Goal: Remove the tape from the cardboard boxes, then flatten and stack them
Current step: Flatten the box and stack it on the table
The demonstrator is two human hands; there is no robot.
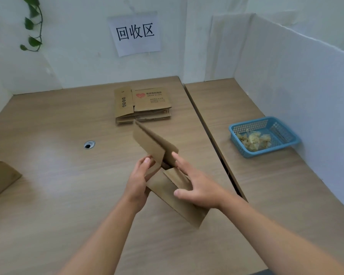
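Note:
A brown cardboard box (153,143), partly collapsed with its flaps spread, is held above the middle of the wooden table (57,175). My left hand (138,181) grips its left side, fingers curled round an edge. My right hand (195,187) lies on the right panel with straight, spread fingers pressing it. A stack of flattened boxes (143,105), the top one printed with a red heart, lies at the back of the table under a wall sign.
A blue plastic basket (276,127) holding crumpled tape (252,140) sits on the right-hand table. Another cardboard box (0,175) pokes in at the left edge. A cable hole (89,144) is in the tabletop. White partition walls close the back and right.

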